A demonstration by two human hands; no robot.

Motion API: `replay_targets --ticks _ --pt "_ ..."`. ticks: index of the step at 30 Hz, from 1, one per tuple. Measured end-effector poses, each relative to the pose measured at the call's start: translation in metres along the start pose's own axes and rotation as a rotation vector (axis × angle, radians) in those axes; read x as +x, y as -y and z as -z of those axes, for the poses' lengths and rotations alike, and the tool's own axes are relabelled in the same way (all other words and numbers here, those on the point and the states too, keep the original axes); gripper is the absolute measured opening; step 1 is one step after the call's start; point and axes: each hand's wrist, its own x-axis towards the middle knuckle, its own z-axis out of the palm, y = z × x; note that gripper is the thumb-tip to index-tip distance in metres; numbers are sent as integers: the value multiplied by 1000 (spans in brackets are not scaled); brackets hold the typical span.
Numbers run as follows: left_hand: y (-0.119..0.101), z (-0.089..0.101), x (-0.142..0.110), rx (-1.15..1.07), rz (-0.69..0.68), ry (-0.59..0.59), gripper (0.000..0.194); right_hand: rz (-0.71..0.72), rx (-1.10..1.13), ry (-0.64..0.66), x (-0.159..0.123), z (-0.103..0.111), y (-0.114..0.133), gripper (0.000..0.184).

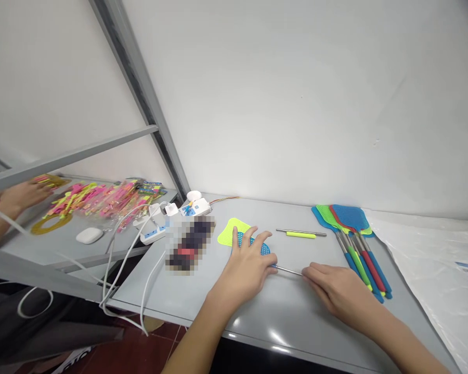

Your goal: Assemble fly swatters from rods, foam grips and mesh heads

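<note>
My left hand (247,262) lies over a blue perforated fly swatter head (264,246), its thumb and index finger closed at the neck and the other fingers spread across the mesh. From that neck a thin metal rod (288,270) runs right into my right hand (335,288), whose fingers are closed around it. The rod's far end is hidden in that hand. Just behind my left hand lies a yellow-green swatter head (230,234), partly covered. Further back on the table rest a loose metal rod (296,231) and a yellow-green handle (300,235).
Several fly swatters (361,249) lie stacked at the right, beside white plastic sheeting (432,265). White power strips (197,209) and cables (119,265) lie left, near a blurred-out object (191,246). Beyond a metal post (150,104), another person's hand (25,196) is near pink and yellow pieces (97,200).
</note>
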Motion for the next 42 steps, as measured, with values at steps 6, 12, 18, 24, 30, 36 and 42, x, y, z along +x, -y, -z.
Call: replay_targets --ticks 6,12,18,24,30,36,42 --pt "-9 -2 1 68 28 -71 13 -34 -97 -79 8 -5 6 17" --pt "-19 -3 -8 66 -2 -103 15 -3 -123 -189 14 -6 21 27" --pt "-17 11 -33 72 1 -135 15 61 -170 -249 -3 1 33 27" --pt "-12 18 -59 218 62 -216 9 7 -194 -292 -21 -10 41 32" --pt "-60 3 -52 274 -70 -216 12 -27 -186 -325 -17 -1 57 32" --pt "-48 -13 -28 256 -182 -93 25 -42 -179 -298 -30 5 30 32" --pt "-28 -14 -11 229 -240 -74 34 -119 -154 -319 -48 -3 9 33"
